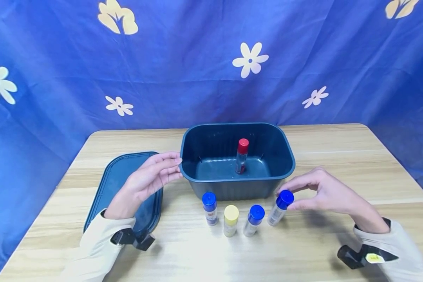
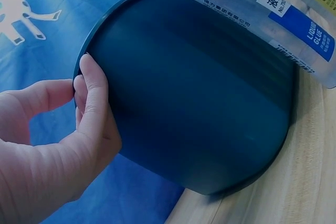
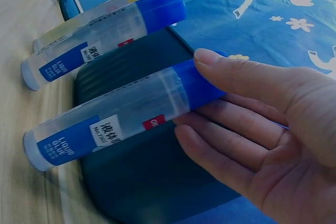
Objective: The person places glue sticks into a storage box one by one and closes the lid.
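A deep dark-teal plastic bin stands on the table with a red-capped glue bottle upright inside. My left hand pinches the bin's left rim between thumb and fingers, as the left wrist view also shows. At the bin's front right corner, my right hand holds a liquid glue bottle by its blue cap, thumb on one side and fingers on the other. That bottle leans slightly. To its left stand another blue-capped glue bottle, a yellow-capped one and a third blue-capped one.
A dark-teal lid lies flat on the wooden table, partly under my left forearm. Behind the table hangs a blue cloth with pale flowers, close to the bin's back.
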Demonstrator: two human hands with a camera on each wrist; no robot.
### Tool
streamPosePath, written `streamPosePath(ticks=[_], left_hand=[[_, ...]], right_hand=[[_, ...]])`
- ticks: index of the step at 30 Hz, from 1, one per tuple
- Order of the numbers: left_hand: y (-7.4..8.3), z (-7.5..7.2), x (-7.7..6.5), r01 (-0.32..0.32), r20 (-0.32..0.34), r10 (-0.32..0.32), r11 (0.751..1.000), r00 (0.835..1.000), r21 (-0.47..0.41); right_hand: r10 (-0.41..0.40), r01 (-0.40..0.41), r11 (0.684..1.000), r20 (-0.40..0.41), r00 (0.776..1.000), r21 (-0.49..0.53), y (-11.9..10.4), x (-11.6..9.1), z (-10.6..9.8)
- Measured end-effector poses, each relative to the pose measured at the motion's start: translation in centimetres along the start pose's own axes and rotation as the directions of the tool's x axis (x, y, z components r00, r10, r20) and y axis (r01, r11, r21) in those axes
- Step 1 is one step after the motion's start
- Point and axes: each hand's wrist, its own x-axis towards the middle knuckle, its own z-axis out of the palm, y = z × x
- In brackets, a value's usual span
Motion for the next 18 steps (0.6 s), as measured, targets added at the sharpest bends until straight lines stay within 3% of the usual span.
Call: streamPosePath(ticks=[8, 15, 18], left_hand=[[0.2, 0.1, 0.0, 0.009, -0.012, -0.008, 1.0, 1.0, 0.008], [0.2, 0.2, 0.0, 0.014, -0.034, -0.013, 1.0, 0.999, 0.02], [0.2, 0.2, -0.1, 0.013, -0.046, -0.012, 1.0, 0.999, 0.024]], right_hand=[[-0.017, 0.017, 1.0, -0.112, 0.994, -0.01, -0.8, -0.5, -0.4], [-0.186, 0.21, 0.972, -0.199, 0.962, 0.105, -1.2, -0.2, -0.8], [-0.212, 0.242, 0.964, -0.236, 0.948, 0.108, -1.7, 0.1, -0.9]])
